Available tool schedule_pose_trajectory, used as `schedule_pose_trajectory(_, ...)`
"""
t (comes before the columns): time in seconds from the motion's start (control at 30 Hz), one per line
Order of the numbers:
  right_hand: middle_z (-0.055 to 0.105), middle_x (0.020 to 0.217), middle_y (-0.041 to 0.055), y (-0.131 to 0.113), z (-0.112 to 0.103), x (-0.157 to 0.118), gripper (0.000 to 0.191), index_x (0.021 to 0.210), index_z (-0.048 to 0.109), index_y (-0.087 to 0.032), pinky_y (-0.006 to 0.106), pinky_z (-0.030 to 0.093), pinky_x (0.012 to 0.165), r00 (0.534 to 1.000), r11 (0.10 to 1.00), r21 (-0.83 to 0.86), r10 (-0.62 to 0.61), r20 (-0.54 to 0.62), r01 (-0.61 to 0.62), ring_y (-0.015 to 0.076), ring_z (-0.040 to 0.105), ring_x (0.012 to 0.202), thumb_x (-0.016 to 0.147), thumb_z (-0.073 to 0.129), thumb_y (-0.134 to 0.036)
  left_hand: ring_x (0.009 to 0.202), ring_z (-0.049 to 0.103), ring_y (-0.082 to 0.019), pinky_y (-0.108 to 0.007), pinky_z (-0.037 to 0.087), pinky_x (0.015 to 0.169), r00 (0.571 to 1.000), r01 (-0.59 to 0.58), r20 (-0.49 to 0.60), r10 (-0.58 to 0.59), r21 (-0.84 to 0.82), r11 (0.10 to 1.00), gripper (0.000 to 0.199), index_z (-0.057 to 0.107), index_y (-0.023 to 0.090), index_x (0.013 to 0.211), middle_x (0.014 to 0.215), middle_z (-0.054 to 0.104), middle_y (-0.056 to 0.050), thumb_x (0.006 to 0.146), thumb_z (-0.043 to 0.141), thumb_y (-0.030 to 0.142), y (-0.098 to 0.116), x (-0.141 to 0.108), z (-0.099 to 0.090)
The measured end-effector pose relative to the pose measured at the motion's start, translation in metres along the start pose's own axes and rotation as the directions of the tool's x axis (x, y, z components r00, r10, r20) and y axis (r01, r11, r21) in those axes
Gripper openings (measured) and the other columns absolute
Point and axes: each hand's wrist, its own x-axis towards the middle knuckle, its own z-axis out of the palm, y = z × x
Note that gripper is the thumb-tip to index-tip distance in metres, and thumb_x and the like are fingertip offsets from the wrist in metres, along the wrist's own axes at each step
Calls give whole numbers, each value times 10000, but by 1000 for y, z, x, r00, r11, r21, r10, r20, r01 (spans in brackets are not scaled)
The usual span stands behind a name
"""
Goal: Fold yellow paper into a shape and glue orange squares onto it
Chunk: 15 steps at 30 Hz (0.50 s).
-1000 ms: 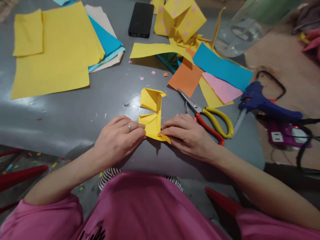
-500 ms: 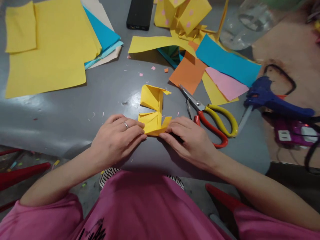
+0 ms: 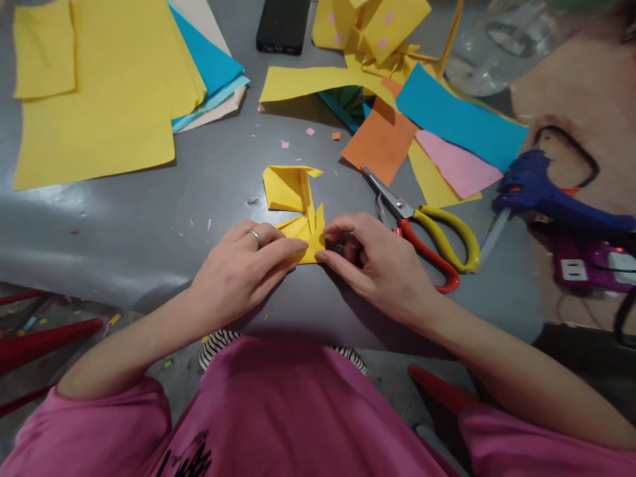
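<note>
– Since the earlier frames, what has changed, going left to right?

– The left hand [image 3: 236, 268] has its fingertips farther in over the lower part of the paper [image 3: 287, 191]. The paper's upper part now leans off to the left, toward eleven o'clock, where it stood nearly in line. Its lower right flap, which stuck out toward two o'clock, now points up near twelve. The right hand [image 3: 385, 265] has raised its forefinger a little off its thumb.

– And how are the hands set?

– The left is narrow, fingers together and pressed down; I can't tell whether it pinches anything. The right is slightly open, its thumb tip at the paper's right edge.

– How does the paper look, and where is it?

– Bright yellow, creased, with a boxy upper part, a thin slanting strip and pointed folds below. It lies on the grey table [image 3: 149, 232], its lower part between the hands.

– What's around it?

– From the paper, yellow sheets [image 3: 109, 126] lie at ten o'clock, a phone [image 3: 283, 26] at twelve, scissors [image 3: 431, 238] at three, and a glue gun [image 3: 551, 192] beyond them.
</note>
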Motion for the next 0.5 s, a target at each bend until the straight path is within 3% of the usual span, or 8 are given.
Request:
schedule_pose_trajectory(0.17, 732, 1064, 89, 6, 1, -4, 184, 1084, 712, -206, 283, 534, 722, 983, 981, -58, -184, 0, 184, 197, 700, 961, 986, 582, -292, 904, 660, -220, -364, 522, 788, 994, -96, -33, 100, 93, 991, 205, 687, 205, 1126, 984, 728, -67, 987, 567, 297, 1, -4, 3)
schedule_pose_trajectory(0.37, 726, 1085, 114, 7, -1, -4, 247, 1164, 691, -164, 313, 573, 787, 966, 965, -58, -255, 29, 256, 219, 695, 988, 955, 604, -262, 841, 682, -206, -345, 530, 746, 967, -236, -19, 256, 326, 915, 214, 664, 125, 1144, 987, 754, -71, 997, 551, 232, 5, 4, 4)
schedule_pose_trajectory(0.5, 734, 1026, 123, 9, 6, -3, 228, 1126, 699, -137, 311, 557, 806, 939, 919, -221, -343, -33, 327, 214, 685, 950, 983, 575, -264, 771, 673, -194, -335, 518, 706, 940, -307, 4, 342, 448, 840, 211, 667, 84, 1118, 907, 751, -69, 989, 502, 111, 5, 10, 1)
